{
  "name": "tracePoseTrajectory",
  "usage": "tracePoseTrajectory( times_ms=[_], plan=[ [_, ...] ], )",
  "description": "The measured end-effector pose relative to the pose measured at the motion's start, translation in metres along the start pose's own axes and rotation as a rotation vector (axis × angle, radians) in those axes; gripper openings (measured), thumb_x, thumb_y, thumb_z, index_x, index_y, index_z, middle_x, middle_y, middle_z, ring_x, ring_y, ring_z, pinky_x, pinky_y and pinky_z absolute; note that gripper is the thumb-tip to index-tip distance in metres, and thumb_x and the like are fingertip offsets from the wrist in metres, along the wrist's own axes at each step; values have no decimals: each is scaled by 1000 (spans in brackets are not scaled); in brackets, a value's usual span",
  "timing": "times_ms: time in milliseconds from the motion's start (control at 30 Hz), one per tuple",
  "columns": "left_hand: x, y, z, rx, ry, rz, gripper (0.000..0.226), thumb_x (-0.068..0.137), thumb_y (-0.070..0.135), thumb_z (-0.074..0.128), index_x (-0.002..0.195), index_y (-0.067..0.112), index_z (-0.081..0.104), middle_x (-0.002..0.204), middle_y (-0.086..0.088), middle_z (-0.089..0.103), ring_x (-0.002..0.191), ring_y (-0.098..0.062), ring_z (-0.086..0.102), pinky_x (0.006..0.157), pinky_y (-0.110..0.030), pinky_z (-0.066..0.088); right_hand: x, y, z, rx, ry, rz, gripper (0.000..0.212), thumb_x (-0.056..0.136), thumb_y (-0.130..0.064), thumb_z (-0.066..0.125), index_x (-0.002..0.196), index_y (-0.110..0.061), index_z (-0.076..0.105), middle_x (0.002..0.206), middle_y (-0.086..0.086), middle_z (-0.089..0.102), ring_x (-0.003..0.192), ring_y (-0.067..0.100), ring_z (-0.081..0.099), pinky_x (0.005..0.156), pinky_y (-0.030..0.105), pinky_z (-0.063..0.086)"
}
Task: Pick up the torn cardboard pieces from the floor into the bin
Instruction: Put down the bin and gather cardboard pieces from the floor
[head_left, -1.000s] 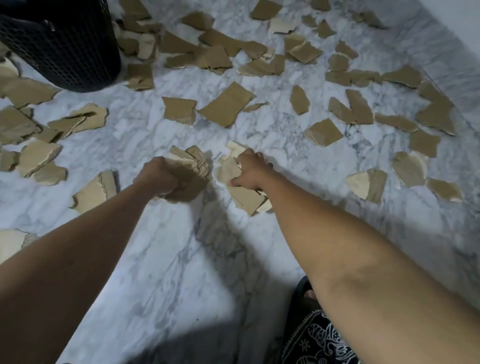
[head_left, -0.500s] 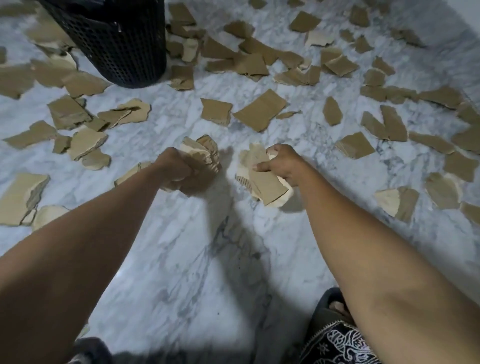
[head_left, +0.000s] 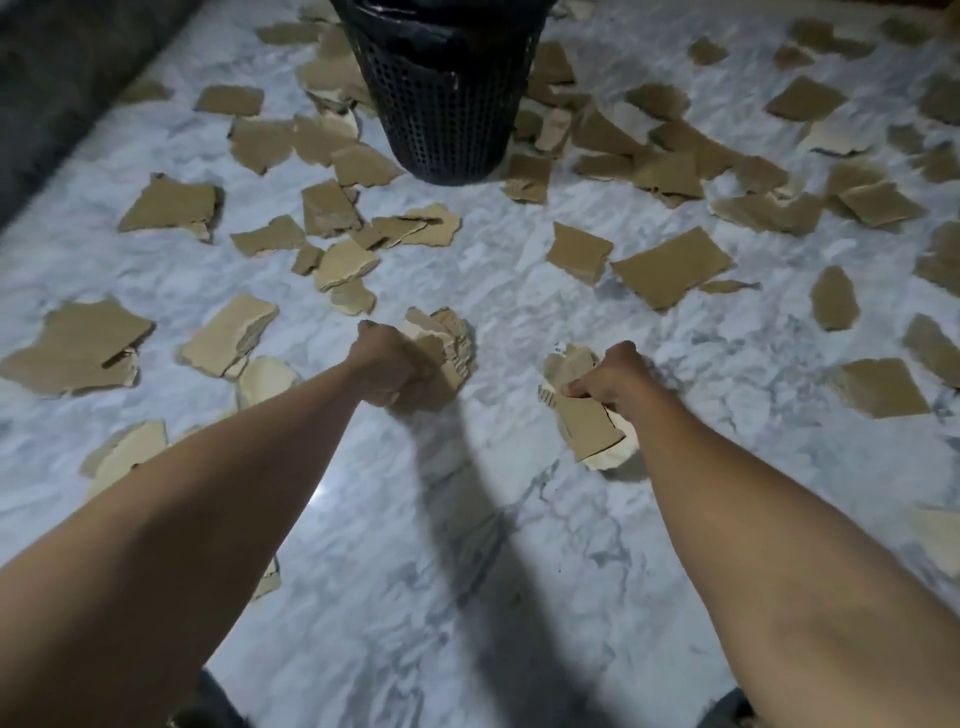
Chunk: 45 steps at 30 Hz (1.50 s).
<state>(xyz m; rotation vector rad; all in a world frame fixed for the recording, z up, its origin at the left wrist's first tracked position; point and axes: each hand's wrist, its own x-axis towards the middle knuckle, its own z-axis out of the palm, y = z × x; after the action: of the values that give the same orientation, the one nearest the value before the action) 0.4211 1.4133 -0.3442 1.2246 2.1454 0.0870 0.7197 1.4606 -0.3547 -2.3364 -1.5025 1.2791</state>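
Cardboard pieces (head_left: 448, 340) clenched in left hand (head_left: 387, 366) and right hand (head_left: 618, 379); bin (head_left: 441, 109) top cropped.

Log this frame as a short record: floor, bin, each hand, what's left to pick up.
floor: grey-veined white marble floor
bin: black perforated plastic bin, upright, beyond both hands
left: left hand grips a wad of torn brown cardboard pieces
right: right hand grips a second cardboard wad
remaining: many loose cardboard scraps scattered around the bin

Left forearm (head_left: 208, 519), right forearm (head_left: 753, 519): bare to frame edge. Left hand (head_left: 387, 364), right hand (head_left: 613, 379): bare. Dark footwear (head_left: 213, 704), two tips at bottom edge, cropped, detail unreadable.
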Motion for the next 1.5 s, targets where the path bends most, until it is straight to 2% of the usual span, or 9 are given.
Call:
tracePoseTrajectory(
  times_ms=[67, 300, 467, 567, 633, 800, 933, 1267, 1500],
  plan=[
    [7, 2, 1, -13, 7, 55, 29, 65, 27, 77, 94, 20, 76, 104, -7, 70, 83, -21, 68, 71, -33, 60, 5, -5, 1, 25, -39, -8, 83, 57, -22, 96, 121, 9, 54, 126, 16, 62, 110, 34, 63, 87, 41, 58],
    [-28, 17, -34, -122, 119, 142, 80, 78, 8, 65, 147, 25, 28, 111, -9, 54, 93, -31, 59, 75, -43, 59, -6, -65, 32, 93, -171, -156, 83, 63, -10, 92, 134, 3, 51, 128, 17, 62, 110, 32, 64, 92, 44, 56],
    [-68, -83, -97, -240, 190, -69, 10, 79, 6, 71, 88, 6, 71, 80, -7, 67, 73, -22, 64, 60, -26, 50, -47, -136, 102, 125, -301, -232, 63, 70, -8, 87, 122, 8, 56, 125, 17, 62, 110, 31, 64, 84, 31, 55],
    [-118, -141, -124, -156, -246, -102, 33, 90, -1, 59, 63, 11, 72, 59, -6, 66, 53, -17, 60, 54, -23, 42, -84, -180, 143, 210, -372, -320, 74, 72, -11, 87, 133, 6, 49, 134, 17, 58, 120, 31, 59, 92, 32, 53],
    [-143, -164, -123, -15, -528, -186, 22, 88, 1, 59, 77, 7, 77, 66, -8, 72, 55, -16, 64, 56, -26, 48, -103, -204, 166, 212, -464, -386, 75, 76, -13, 85, 137, 4, 44, 138, 16, 54, 123, 30, 56, 88, 29, 50],
    [-162, -189, -73, 270, -506, -224, 16, 81, 17, 68, 95, 20, 74, 95, -1, 73, 91, -25, 70, 81, -35, 58, -130, -234, 211, 64, -582, -424, 67, 78, -22, 84, 130, 3, 50, 133, 16, 56, 117, 30, 57, 78, 28, 48],
    [-157, -197, -33, 484, -267, -96, 39, 83, 18, 63, 121, 12, 60, 125, -11, 46, 107, -29, 52, 89, -36, 52, -143, -237, 259, -214, -448, -364, 69, 81, -29, 72, 139, -10, 41, 142, 13, 30, 130, 30, 39, 104, 38, 44],
    [-157, -205, -21, 182, -173, -71, 58, 71, 17, 78, 122, 14, 51, 111, -8, 63, 91, -25, 60, 70, -33, 54, -163, -218, 279, -560, -190, -407, 61, 71, -19, 79, 127, -13, 53, 132, 18, 45, 121, 37, 43, 96, 42, 37],
    [-154, -200, -37, 248, -351, -38, 26, 69, 27, 79, 92, 17, 72, 86, 0, 71, 79, -22, 70, 66, -33, 60, -145, -203, 238, -167, -283, -411, 52, 69, -27, 87, 103, -4, 55, 105, 13, 62, 90, 28, 62, 60, 30, 50]
  ],
)
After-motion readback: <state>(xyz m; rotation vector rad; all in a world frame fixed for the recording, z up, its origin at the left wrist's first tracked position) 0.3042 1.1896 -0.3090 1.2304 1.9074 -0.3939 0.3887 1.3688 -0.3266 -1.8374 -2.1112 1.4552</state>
